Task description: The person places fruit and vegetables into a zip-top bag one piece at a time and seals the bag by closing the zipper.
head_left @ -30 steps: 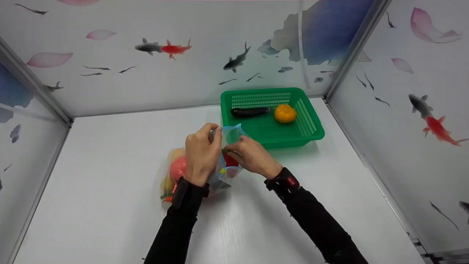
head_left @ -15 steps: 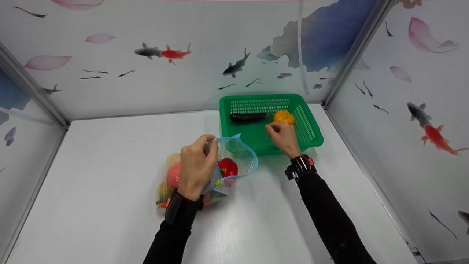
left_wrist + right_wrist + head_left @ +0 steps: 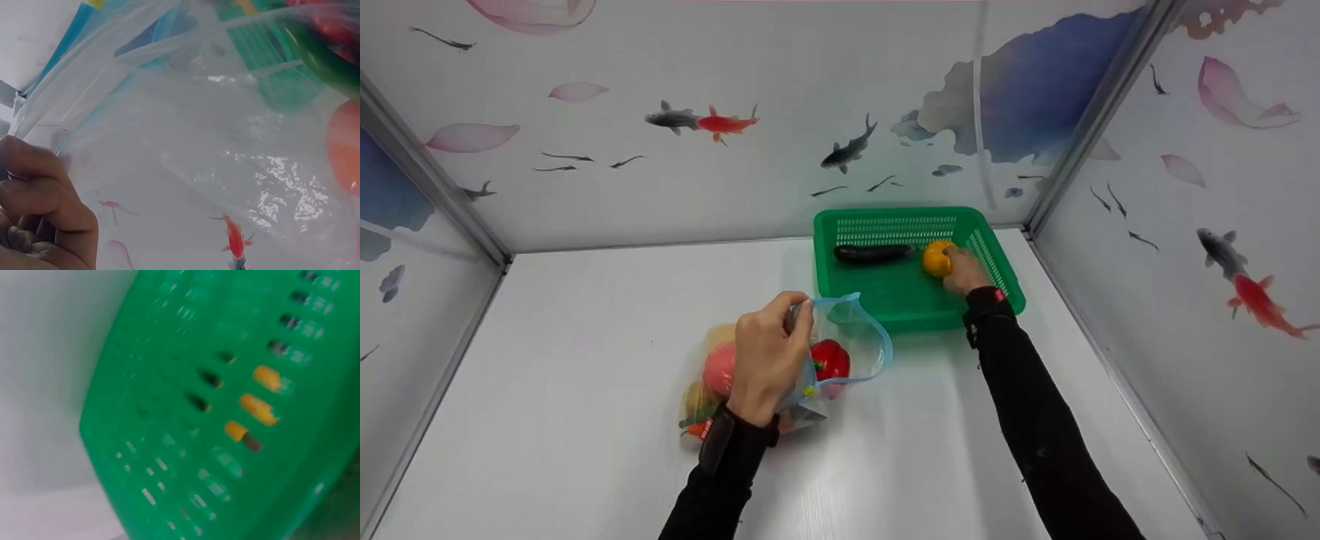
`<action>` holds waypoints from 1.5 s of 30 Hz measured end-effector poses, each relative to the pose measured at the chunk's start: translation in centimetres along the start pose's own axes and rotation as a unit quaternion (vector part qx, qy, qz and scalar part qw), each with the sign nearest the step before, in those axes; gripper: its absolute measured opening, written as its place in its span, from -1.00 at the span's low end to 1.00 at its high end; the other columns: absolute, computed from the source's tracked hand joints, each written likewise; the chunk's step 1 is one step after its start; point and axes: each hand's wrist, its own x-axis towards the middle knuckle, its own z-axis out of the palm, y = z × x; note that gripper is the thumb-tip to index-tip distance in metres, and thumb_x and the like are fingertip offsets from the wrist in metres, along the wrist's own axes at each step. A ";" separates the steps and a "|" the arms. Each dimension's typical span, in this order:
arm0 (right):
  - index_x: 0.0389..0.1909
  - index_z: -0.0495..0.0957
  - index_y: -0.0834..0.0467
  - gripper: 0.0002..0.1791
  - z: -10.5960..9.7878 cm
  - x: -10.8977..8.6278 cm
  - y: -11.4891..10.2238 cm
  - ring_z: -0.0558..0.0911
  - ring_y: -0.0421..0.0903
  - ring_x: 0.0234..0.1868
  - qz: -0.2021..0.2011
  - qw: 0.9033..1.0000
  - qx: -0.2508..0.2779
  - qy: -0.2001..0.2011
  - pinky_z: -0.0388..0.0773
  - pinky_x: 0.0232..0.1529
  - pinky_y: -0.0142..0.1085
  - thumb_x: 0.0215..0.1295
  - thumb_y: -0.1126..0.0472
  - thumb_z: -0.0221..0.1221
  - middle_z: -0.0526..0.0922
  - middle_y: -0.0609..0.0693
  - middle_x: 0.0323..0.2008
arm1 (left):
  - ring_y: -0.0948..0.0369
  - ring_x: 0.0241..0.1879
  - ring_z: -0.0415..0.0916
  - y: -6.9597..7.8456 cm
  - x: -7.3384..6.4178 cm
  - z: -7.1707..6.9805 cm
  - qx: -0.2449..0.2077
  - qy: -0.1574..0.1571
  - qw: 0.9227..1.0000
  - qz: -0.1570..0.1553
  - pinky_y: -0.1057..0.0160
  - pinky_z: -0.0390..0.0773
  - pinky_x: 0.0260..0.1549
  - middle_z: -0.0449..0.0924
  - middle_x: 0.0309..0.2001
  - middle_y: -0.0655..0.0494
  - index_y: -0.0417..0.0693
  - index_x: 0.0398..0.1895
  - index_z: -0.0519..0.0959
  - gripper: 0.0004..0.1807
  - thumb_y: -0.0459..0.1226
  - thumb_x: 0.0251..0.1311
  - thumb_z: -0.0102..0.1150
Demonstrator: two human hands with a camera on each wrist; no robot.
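Note:
My left hand (image 3: 771, 360) pinches the blue-edged rim of a clear zip bag (image 3: 877, 337), keeping its mouth spread. A red bell pepper (image 3: 831, 360) shows inside that mouth, with its green stem. Further in the bag lie a round pink-red item (image 3: 720, 369) and other produce, partly behind the hand. My right hand (image 3: 966, 271) reaches into the green basket (image 3: 877, 300), its fingers curled on the right side of a small orange pumpkin (image 3: 936, 259). In the right wrist view, the basket wall hides most of this grip; orange shows through the slots.
A dark eggplant (image 3: 874, 254) lies in the basket, left of the pumpkin. The basket stands at the back right of the white table (image 3: 585, 375), close to the printed back wall (image 3: 720, 187). Metal-framed side walls flank the table.
My right hand has left the bag's mouth and moved right and away from me into the basket, onto the pumpkin. My left hand keeps its pinch on the bag.

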 end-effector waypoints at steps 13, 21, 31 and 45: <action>0.52 -0.15 0.33 -0.18 2.6 0.9 0.9 -0.02 0.34 0.49 0.000 1.000 -0.008 -0.010 0.06 0.44 0.13 0.26 0.51 -0.08 -0.18 0.33 0.53 | 0.38 -0.74 0.15 -0.1 -1.5 -0.4 -0.009 0.005 1.000 -0.015 0.40 0.10 -0.69 0.29 -0.75 0.14 -0.24 -0.24 0.66 -0.85 -0.34 0.32 0.13; 0.44 0.10 0.38 -0.30 2.2 1.7 0.3 0.36 0.39 0.25 -0.004 0.999 -0.045 -0.007 0.31 0.29 0.15 0.35 0.27 0.10 0.16 0.43 0.37 | 0.32 -0.76 0.30 -0.3 -0.3 -0.6 -0.015 0.036 0.998 -0.039 0.36 0.15 -0.71 0.36 -0.76 0.12 -0.21 -0.22 0.62 -0.84 -0.31 0.38 0.07; 0.12 0.51 0.45 -0.64 2.9 1.2 0.2 0.57 0.26 0.08 0.034 0.995 -0.022 0.089 0.49 0.13 0.06 0.42 0.37 -0.05 0.58 0.40 0.07 | 0.28 -0.69 0.31 -0.8 0.4 0.2 -0.005 0.028 0.999 -0.045 0.34 0.18 -0.65 0.38 -0.72 0.12 -0.18 -0.19 0.61 -0.82 -0.27 0.40 0.05; -0.01 0.62 0.37 -0.69 2.8 -1.2 -2.1 0.66 0.16 -0.09 -0.033 0.970 0.126 0.207 0.58 -0.08 -0.04 0.44 0.23 0.09 0.69 0.29 -0.10 | 0.27 -0.69 0.20 -0.9 0.9 0.6 -0.014 -0.002 0.999 -0.031 0.36 0.12 -0.64 0.27 -0.72 0.12 -0.20 -0.20 0.62 -0.83 -0.29 0.38 0.07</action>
